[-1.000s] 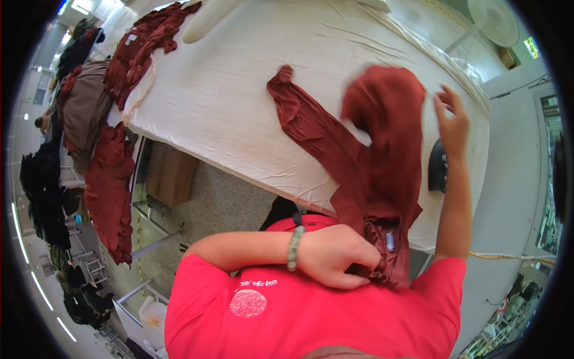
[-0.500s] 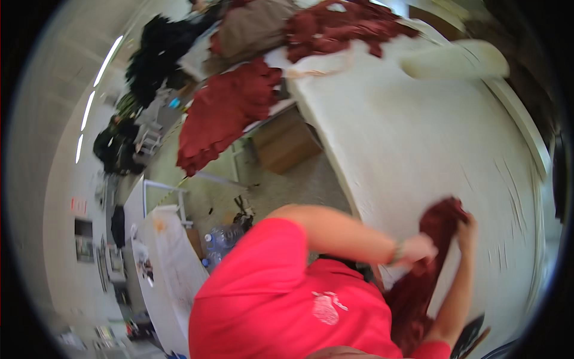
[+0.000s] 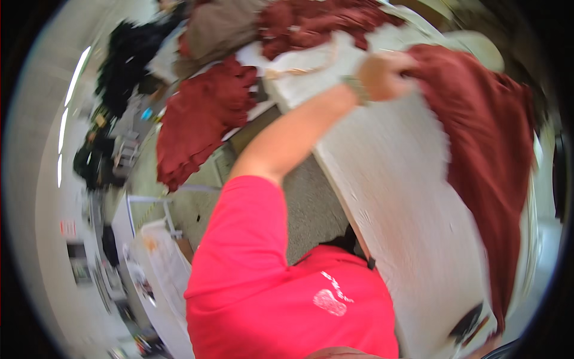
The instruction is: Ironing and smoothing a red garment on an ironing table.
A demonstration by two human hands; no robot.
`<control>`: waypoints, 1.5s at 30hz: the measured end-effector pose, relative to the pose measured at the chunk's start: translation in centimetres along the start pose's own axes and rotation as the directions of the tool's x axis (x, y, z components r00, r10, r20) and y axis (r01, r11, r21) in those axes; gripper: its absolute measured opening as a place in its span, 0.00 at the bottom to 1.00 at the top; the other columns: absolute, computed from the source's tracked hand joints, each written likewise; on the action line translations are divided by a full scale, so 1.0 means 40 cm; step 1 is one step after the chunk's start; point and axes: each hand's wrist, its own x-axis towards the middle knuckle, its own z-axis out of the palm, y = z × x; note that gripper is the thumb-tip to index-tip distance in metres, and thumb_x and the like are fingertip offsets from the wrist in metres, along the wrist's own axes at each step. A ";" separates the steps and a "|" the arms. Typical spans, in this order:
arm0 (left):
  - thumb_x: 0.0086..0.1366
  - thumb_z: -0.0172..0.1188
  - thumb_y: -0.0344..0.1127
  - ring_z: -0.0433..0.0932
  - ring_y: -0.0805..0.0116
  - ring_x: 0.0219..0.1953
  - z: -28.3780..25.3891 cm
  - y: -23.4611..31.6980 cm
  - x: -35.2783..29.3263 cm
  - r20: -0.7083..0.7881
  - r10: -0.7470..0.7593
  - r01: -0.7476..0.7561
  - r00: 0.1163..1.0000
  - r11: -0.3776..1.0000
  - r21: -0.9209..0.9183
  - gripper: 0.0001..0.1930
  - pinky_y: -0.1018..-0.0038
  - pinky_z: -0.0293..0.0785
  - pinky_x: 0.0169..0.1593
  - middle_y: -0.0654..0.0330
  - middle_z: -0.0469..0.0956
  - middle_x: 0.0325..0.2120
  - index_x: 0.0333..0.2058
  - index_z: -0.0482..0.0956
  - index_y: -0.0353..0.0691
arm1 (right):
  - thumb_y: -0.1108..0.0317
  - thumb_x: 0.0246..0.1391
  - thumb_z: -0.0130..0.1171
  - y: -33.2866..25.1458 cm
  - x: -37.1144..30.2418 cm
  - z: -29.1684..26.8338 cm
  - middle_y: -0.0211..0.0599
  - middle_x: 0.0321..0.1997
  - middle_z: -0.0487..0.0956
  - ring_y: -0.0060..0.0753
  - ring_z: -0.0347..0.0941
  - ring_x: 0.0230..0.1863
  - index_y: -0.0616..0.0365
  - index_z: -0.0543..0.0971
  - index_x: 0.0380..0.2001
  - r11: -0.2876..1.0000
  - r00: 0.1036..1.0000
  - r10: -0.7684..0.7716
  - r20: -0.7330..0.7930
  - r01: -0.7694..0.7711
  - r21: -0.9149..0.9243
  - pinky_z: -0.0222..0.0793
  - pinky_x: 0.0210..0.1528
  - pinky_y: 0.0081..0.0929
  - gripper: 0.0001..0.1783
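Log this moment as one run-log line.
left hand: grips dark red garment | right hand: not in view | garment: spread over white table | other red garments: table's far end

The whole view is smeared by motion, so edges run soft. The left hand (image 3: 382, 75) is blurred where it meets the dark red garment (image 3: 490, 155), and its fingers cannot be told apart. The right hand is out of sight; only a sliver of skin shows at the near right rim, below the garment's hanging end. The heaps of clothes (image 3: 311, 21) on the far table (image 3: 394, 197) are cut off by the rim.
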 end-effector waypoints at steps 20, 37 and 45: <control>0.69 0.62 0.37 0.77 0.76 0.33 0.189 0.217 -0.416 0.404 -0.875 0.950 0.266 0.168 -0.262 0.08 0.76 0.75 0.34 0.66 0.80 0.33 0.41 0.81 0.39 | 0.78 0.54 0.52 -0.595 -0.924 0.333 0.35 0.43 0.83 0.27 0.79 0.45 0.62 0.82 0.45 0.860 0.875 0.478 0.080 -0.485 0.162 0.76 0.45 0.25 0.17; 0.70 0.60 0.35 0.78 0.74 0.33 0.141 0.210 -0.540 0.597 -0.776 0.879 0.203 -0.124 -0.460 0.07 0.74 0.73 0.33 0.63 0.80 0.36 0.42 0.78 0.40 | 0.61 0.65 0.59 -0.557 -0.969 0.290 0.34 0.46 0.84 0.32 0.80 0.47 0.55 0.82 0.45 0.201 0.596 0.725 0.345 -0.662 0.722 0.75 0.52 0.32 0.12; 0.72 0.59 0.40 0.79 0.73 0.35 0.132 0.235 -0.571 0.650 -0.759 0.999 0.028 0.031 -0.008 0.12 0.75 0.75 0.32 0.62 0.81 0.41 0.48 0.78 0.40 | 0.60 0.66 0.59 -0.522 -1.017 0.262 0.35 0.46 0.84 0.31 0.80 0.46 0.55 0.81 0.46 0.249 0.561 0.741 0.369 -0.740 0.625 0.74 0.52 0.33 0.13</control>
